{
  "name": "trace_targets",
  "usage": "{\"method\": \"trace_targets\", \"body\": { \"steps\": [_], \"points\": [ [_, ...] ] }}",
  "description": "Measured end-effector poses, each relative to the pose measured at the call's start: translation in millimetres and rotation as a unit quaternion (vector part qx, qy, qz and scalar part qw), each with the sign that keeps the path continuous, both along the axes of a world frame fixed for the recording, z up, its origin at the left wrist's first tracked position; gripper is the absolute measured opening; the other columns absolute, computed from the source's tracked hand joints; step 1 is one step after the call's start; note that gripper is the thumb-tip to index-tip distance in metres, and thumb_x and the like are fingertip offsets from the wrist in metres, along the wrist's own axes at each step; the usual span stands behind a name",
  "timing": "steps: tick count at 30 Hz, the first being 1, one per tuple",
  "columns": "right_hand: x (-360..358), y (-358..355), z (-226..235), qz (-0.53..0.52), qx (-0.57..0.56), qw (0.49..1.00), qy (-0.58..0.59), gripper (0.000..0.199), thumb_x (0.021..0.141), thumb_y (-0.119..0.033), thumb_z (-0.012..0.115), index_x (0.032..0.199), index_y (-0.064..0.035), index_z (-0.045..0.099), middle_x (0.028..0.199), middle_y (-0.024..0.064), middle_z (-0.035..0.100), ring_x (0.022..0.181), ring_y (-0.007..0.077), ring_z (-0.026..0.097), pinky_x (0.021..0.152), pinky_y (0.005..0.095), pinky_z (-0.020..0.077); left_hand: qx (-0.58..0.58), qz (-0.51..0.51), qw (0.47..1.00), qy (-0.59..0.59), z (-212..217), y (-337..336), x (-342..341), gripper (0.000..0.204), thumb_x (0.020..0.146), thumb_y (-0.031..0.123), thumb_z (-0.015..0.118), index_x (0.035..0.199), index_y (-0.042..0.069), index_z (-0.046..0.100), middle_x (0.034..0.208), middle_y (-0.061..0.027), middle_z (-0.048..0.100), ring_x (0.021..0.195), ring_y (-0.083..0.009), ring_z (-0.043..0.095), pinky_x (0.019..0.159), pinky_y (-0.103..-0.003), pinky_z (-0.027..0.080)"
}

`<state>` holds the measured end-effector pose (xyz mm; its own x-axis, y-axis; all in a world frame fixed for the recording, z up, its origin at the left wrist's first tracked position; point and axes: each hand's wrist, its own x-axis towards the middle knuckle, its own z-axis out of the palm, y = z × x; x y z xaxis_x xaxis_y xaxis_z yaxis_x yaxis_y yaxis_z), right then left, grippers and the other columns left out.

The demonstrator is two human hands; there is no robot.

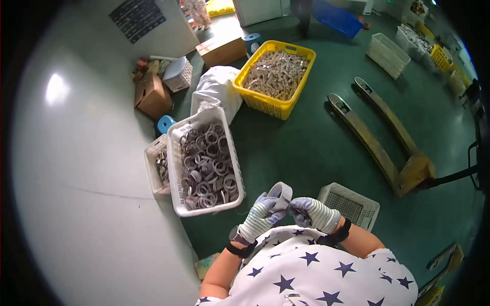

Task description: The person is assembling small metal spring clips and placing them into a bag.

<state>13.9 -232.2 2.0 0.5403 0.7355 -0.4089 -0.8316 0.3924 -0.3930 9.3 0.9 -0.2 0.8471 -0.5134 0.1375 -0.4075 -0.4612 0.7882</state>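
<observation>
Gripped by the left hand [261, 217], the pale ring [287, 195] is held off the big white basket's [210, 209] near right corner — best kept from twisting; whether the right hand [314, 213], at its edge, grips anything cannot be told.

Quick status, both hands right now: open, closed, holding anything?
Left hand: closed, holding a white ring.
Right hand: at the ring's edge; whether it grips anything cannot be told.
</observation>
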Motion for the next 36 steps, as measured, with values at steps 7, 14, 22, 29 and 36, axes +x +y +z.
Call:
{"method": "trace_targets", "body": {
  "steps": [7, 14, 22, 29, 36],
  "points": [
    [-22, -3, 2, -0.014, -0.053, 0.997, -0.055, 0.025, 0.093, -0.027, 0.06, 0.082, -0.0054, 0.065, 0.058, -0.0011, 0.054, 0.044, 0.0069, 0.048, 0.04, 0.0197, 0.0357, -0.112, 0.033, 0.98, 0.16, 8, -23, -15, 0.072, 0.086, -0.001, 0.066, 0.148, 0.012, 0.032, 0.113, -0.0104, 0.056, 0.096, -0.0156, 0.056, 0.087, -0.032, 0.048],
    [-24, -11, 13, 0.036, -0.088, 0.992, -0.081, 0.025, 0.093, -0.029, 0.06, 0.081, -0.0069, 0.065, 0.06, -0.0023, 0.056, 0.047, 0.0059, 0.048, 0.045, 0.0206, 0.0366, -0.092, -0.076, 0.986, 0.115, 17, -19, -12, 0.063, 0.085, -0.008, 0.064, 0.14, 0.011, 0.041, 0.117, -0.0099, 0.062, 0.101, -0.0174, 0.06, 0.09, -0.03, 0.049],
    [-7, -9, 21, 0.091, -0.08, 0.989, -0.091, 0.024, 0.094, -0.027, 0.059, 0.085, -0.0051, 0.065, 0.063, -0.0025, 0.056, 0.047, 0.0052, 0.045, 0.045, 0.02, 0.0348, -0.085, -0.072, 0.985, 0.13, 55, -21, -1, 0.025, 0.085, -0.002, 0.068, 0.109, 0.002, 0.064, 0.096, -0.0102, 0.068, 0.087, -0.0183, 0.066, 0.081, -0.029, 0.052],
    [-1, -5, 20, 0.073, -0.037, 0.982, -0.17, 0.028, 0.091, -0.027, 0.064, 0.103, -0.0011, 0.064, 0.065, -0.0037, 0.049, 0.054, 0.0078, 0.044, 0.049, 0.0218, 0.0353, -0.09, -0.026, 0.983, 0.161, 61, -14, 15, 0.021, 0.088, -0.001, 0.064, 0.109, 0.001, 0.064, 0.095, -0.0059, 0.068, 0.086, -0.0114, 0.062, 0.079, -0.026, 0.051],
    [0, -14, 25, -0.101, -0.36, 0.734, -0.566, 0.021, 0.09, -0.02, 0.065, 0.098, -0.0007, 0.067, 0.081, -0.0009, 0.062, 0.079, 0.0135, 0.057, 0.075, 0.0295, 0.0476, -0.06, -0.041, 0.973, 0.219, 66, -16, 30, 0.022, 0.09, 0.001, 0.061, 0.112, 0.0, 0.063, 0.096, -0.0042, 0.066, 0.091, -0.0097, 0.057, 0.084, -0.025, 0.047]
  ]
}}
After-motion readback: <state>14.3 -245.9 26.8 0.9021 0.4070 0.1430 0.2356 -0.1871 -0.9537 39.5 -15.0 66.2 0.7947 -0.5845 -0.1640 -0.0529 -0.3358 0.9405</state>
